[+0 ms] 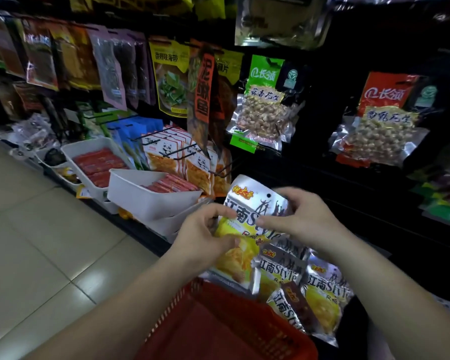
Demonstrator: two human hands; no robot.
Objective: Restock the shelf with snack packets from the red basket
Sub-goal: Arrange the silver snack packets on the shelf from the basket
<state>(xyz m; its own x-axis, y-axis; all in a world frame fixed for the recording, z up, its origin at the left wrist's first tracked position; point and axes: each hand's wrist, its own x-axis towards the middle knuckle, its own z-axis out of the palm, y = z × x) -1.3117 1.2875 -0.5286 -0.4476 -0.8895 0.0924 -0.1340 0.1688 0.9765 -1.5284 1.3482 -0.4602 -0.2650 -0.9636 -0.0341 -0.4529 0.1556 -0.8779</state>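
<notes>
Both hands pinch silver-yellow snack pkt (247, 224): L hand (203, 235) lower edge, R hand (299, 219) top. Align hang-hole w/ free peg, slide on square.

Down at lower left there's the pale beige tiled floor (37, 242). Beside it sits a white plastic tray (140, 203) of red sausage sticks, with a second white tray (89, 144) just behind, same red sticks inside. Above them hang orange-and-white panda packets (166, 154) on black wire pegs, and blue packets (133, 128) to their left. Higher up are a yellow seaweed packet (170, 81), a dark packet with an orange vertical label (202, 97), a green-topped clear bag of peanuts (264, 110) and, well to its right, a red-topped clear bag of peanuts (382, 126).
</notes>
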